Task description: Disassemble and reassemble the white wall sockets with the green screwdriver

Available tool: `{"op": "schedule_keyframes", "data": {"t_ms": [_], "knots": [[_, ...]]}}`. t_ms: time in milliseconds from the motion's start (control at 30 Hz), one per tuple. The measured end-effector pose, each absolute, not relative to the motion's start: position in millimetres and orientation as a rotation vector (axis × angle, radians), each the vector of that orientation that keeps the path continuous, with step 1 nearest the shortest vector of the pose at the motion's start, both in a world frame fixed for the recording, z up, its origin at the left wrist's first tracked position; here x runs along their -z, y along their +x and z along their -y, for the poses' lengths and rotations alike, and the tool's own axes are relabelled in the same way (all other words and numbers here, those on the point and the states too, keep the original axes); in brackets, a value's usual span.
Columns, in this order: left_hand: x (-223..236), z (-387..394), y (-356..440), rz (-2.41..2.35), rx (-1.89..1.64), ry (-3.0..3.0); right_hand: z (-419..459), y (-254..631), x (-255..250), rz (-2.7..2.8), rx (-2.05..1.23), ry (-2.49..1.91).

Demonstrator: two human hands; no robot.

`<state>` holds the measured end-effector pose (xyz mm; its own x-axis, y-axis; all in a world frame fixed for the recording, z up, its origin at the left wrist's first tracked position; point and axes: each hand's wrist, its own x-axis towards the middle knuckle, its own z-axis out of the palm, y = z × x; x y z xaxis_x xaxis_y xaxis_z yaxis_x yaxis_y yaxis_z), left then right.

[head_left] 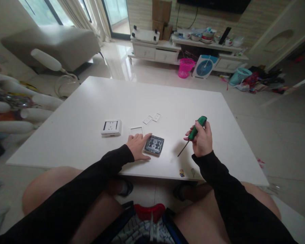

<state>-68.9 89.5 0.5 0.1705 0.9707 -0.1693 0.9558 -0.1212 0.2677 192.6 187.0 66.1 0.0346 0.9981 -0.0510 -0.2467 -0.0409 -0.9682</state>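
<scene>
My right hand (202, 138) grips a screwdriver (197, 128) by its green handle, above the right part of the table. The thin shaft slants down to the left, its tip apart from any part. With fingers spread, my left hand (138, 147) rests at the left side of a square switch module (154, 145), dark-faced with a pale base, lying on the table. Just beyond that hand lies a white frame (136, 129), partly covered by the fingers. Farther back are two small white rectangular covers (147, 119). A white wall socket (111, 127) sits to the left.
The white table (167, 101) carries small stickers (181, 173) near its front edge. Beyond it stand a pink basket (185, 67), a blue-and-white fan (204, 66) and a low white cabinet (165, 56). White rounded chair parts (45, 60) come close to the table's left edge.
</scene>
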Motion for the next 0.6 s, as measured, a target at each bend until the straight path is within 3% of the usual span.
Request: {"op": "schedule_keyframes", "data": {"t_ms": [167,600], "knots": [[18,-105,-77,-1.569,-0.445,2.126,-183,187,-57,1.094,-1.302,-0.969],[25,-103,-54,-1.550,-0.729,2.066,-157,170,-46,1.563,-1.052,-0.754]]}}
